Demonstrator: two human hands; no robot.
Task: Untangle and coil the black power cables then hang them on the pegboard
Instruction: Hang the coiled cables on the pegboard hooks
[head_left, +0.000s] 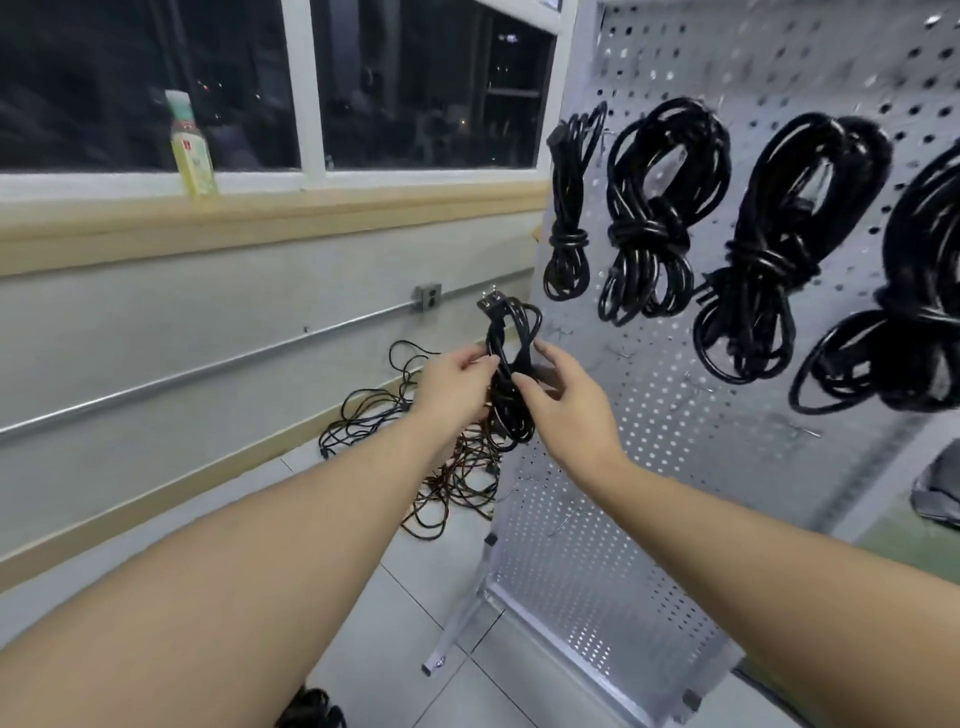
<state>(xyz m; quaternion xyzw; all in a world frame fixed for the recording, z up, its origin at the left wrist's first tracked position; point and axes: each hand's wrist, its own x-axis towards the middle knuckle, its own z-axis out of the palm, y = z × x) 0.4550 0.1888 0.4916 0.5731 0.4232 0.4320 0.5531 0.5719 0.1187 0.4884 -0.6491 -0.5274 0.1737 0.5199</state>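
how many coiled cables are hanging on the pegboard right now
4, in a row on the pegboard: far-left coil, second coil, third coil, right-edge coil, partly cropped; more may hang out of frame.

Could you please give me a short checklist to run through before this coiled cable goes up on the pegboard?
1. Coil held securely: ok. The left hand and right hand both have a grip on the coiled cable.
2. Coil tied off with a wrap round its middle, like the hung coils: cannot tell, the hands cover it.
3. Plug free of the loops: ok, it sticks out at the top.
4. Free hook on the pegboard: cannot tell, the picture is too blurred.
5. Floor cables all done: not ok, a tangle remains.
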